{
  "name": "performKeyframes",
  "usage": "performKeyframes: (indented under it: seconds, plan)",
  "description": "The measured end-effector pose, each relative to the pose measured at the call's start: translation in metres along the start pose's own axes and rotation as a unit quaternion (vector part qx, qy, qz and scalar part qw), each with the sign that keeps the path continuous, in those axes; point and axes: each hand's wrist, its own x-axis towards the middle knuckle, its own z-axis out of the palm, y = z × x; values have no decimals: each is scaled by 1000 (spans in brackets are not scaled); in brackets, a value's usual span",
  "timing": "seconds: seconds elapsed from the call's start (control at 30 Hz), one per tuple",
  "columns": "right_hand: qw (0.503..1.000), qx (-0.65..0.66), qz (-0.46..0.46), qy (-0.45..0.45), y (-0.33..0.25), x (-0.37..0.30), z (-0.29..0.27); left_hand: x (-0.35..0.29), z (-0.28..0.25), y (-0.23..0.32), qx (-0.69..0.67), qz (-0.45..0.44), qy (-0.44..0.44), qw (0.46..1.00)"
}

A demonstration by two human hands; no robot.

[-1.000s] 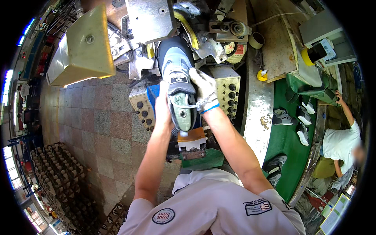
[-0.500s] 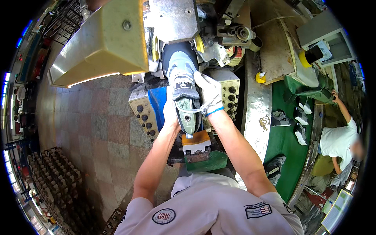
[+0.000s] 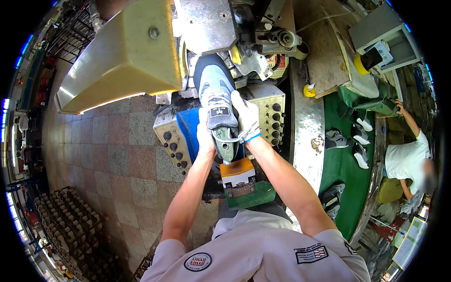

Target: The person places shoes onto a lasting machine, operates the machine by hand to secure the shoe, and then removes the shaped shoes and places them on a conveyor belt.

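A grey-blue sneaker [image 3: 215, 87] with white laces sits on a green shoe last [image 3: 226, 149], its toe pointing away from me beneath the machine's metal plate [image 3: 205, 26]. My left hand [image 3: 204, 136] is closed along the left side of the shoe near the heel, most of its fingers hidden below. On the opposite side my right hand [image 3: 246, 116], in a white glove with a blue cuff edge, grips the shoe by the collar. A pale cord loops around the last beside the right hand. Under the heel end stands an orange-brown pad [image 3: 237, 167] on a metal bracket.
A big yellowish machine cover [image 3: 122, 61] juts out at upper left. Knobbed control boxes [image 3: 268, 115] flank the shoe. Several sneakers lie on a green conveyor [image 3: 339, 169] to the right, where another person [image 3: 408, 160] works. A dark rack [image 3: 68, 216] stands at lower left.
The shoe's toe shows more clearly now, slightly out from the machine's plate. My right hand's fingers have drawn in closer along the collar; both hands keep their hold.
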Motion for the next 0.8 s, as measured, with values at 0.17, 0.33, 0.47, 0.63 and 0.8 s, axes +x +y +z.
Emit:
performKeyframes:
  seconds: [0.17,0.33,0.47,0.63,0.8]
  plan:
    - [1000,11,12,-12,-1,-1,1,6,-15,-10,45,14,-2,999]
    - [1000,-18,17,-15,-6,-7,-11,-17,9,8,87,-6,37,995]
    - [987,-107,-103,-54,-6,-14,-75,-43,-66,0,324,75,133,934]
    - [996,-4,-85,-20,-46,-124,-176,-113,-120,-83,515,99,233,819]
    - [985,-89,29,148,-40,-199,-225,-97,-142,-135,630,119,200,741]
